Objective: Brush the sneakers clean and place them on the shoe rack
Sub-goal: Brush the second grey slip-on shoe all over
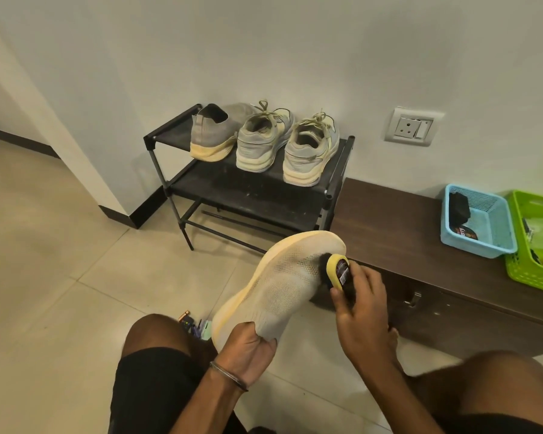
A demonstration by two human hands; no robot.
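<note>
We are holding a knit sneaker (pixel 282 286) in the air above the tiled floor (pixel 60 245), toe pointing up toward the shoe rack (pixel 251 195). Our left hand (pixel 251 349) is gripping it at the heel opening, fingers curled into the collar. Our right hand (pixel 358 296) is wrapping its fingers round a yellow-backed brush (pixel 337 270), thumb on the near side, and the dark bristles are touching the sneaker's upper near the toe. Three sneakers are sitting on the rack's top shelf, heels toward us: the matching knit one (pixel 212 136) at the left, then a laced pair (pixel 287 145) side by side. A low dark bench (pixel 405 233) is standing right of the rack, carrying a blue basket (pixel 480 223) and, just beside it, a green basket (pixel 536 242).
</note>
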